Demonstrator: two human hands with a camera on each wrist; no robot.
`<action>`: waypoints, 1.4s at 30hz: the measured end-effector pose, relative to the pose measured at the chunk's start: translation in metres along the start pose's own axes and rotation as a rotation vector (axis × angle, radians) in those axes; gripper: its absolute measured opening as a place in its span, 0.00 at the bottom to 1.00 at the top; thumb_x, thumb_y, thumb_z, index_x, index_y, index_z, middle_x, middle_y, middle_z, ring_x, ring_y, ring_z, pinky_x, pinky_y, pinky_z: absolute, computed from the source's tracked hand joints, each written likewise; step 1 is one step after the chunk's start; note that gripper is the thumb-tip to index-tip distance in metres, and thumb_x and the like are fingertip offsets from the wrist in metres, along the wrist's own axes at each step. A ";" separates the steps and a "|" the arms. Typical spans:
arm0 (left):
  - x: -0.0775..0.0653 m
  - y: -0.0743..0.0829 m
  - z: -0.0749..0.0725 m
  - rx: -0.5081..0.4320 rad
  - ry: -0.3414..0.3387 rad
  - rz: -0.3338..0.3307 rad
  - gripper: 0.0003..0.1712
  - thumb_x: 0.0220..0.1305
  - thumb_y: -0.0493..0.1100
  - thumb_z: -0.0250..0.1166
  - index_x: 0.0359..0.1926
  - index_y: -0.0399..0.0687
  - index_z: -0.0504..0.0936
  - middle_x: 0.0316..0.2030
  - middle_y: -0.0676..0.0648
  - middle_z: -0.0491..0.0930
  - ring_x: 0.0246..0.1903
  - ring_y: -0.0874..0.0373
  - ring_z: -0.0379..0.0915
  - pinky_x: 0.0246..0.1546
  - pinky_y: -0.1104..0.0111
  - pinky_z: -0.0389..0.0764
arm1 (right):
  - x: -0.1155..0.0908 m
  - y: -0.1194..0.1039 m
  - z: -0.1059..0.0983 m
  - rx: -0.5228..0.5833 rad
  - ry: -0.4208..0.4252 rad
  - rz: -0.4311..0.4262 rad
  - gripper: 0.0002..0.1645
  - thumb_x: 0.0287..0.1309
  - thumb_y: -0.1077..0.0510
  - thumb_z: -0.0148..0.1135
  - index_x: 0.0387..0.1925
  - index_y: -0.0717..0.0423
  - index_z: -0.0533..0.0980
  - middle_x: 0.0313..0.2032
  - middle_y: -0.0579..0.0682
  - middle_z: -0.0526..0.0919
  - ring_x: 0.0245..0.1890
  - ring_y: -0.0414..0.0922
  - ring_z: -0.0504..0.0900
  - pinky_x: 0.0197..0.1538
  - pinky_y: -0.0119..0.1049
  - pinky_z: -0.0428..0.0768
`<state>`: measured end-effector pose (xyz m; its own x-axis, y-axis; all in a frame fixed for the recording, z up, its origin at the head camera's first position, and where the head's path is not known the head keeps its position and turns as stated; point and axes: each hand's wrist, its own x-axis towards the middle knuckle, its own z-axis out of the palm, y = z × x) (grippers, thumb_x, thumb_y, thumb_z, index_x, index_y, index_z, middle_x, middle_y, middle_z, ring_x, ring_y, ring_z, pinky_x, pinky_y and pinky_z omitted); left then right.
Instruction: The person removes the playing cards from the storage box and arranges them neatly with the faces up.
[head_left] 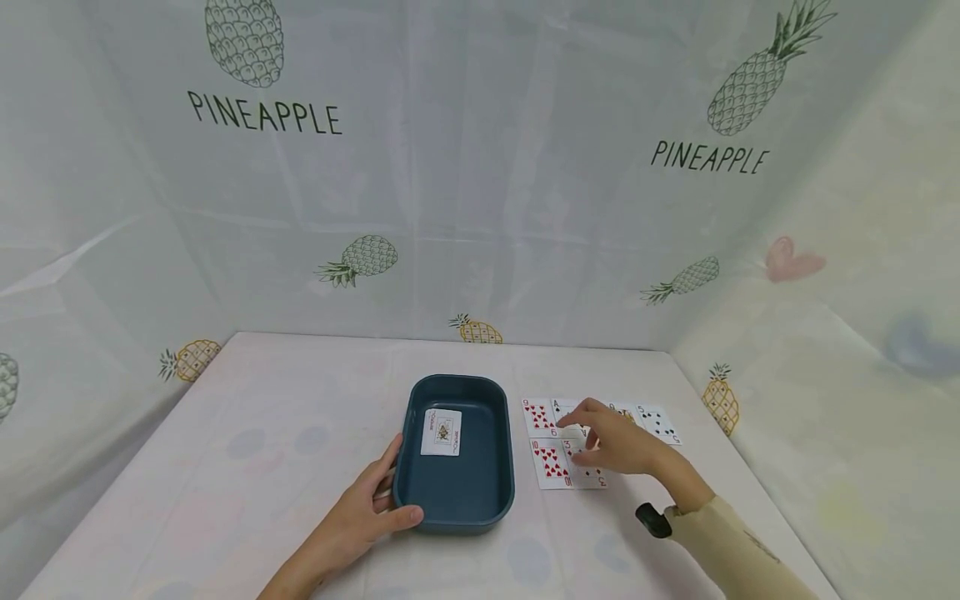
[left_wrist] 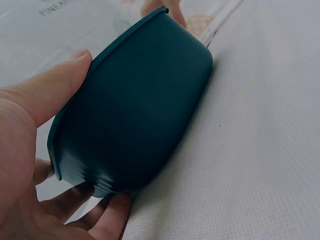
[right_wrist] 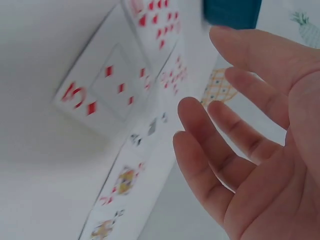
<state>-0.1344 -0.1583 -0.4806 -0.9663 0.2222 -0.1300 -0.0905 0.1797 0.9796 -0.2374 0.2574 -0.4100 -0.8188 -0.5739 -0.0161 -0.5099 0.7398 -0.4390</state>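
My left hand [head_left: 358, 510] grips a dark blue-green rectangular tray [head_left: 480, 471] at its near left corner. In the left wrist view the thumb lies along the rim of the tray [left_wrist: 135, 100] and the other fingers curl under its end. Inside the tray lies a joker card [head_left: 441, 432]. To the right, my right hand [head_left: 621, 440] hovers over two rows of playing cards, fingers spread and loosely bent with nothing between them. Below it lie a ten of hearts [head_left: 550, 463] and a diamond card [right_wrist: 117, 82]. A nine of hearts [head_left: 538, 417] is in the row behind.
The back row runs on to the right, partly hidden by the right hand, with a black five [head_left: 658, 423] at its end. A pale patterned cloth [head_left: 300, 400] covers the table. Curtains with pineapple prints [head_left: 480, 200] enclose the back and sides.
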 end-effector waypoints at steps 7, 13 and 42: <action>0.000 0.000 0.000 0.010 0.008 -0.001 0.62 0.63 0.51 0.80 0.87 0.64 0.49 0.79 0.34 0.58 0.69 0.43 0.74 0.64 0.59 0.82 | 0.025 -0.031 -0.001 -0.023 0.055 -0.044 0.28 0.63 0.59 0.76 0.65 0.54 0.80 0.54 0.53 0.79 0.42 0.48 0.83 0.40 0.31 0.84; 0.001 0.000 0.000 0.014 0.004 0.003 0.62 0.63 0.51 0.79 0.87 0.64 0.48 0.80 0.33 0.57 0.69 0.43 0.74 0.63 0.61 0.83 | 0.056 -0.062 -0.002 -0.029 0.067 -0.081 0.32 0.64 0.57 0.76 0.68 0.54 0.78 0.56 0.53 0.79 0.44 0.49 0.83 0.45 0.35 0.84; 0.001 -0.003 -0.004 -0.068 -0.076 0.043 0.59 0.69 0.47 0.75 0.87 0.63 0.45 0.80 0.30 0.54 0.70 0.36 0.72 0.59 0.60 0.85 | 0.163 -0.133 0.068 0.012 -0.181 0.108 0.49 0.55 0.49 0.82 0.75 0.52 0.72 0.66 0.59 0.72 0.55 0.49 0.77 0.65 0.52 0.80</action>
<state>-0.1363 -0.1619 -0.4833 -0.9489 0.3006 -0.0962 -0.0680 0.1031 0.9924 -0.2852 0.0413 -0.4153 -0.8069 -0.5464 -0.2244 -0.4181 0.7967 -0.4365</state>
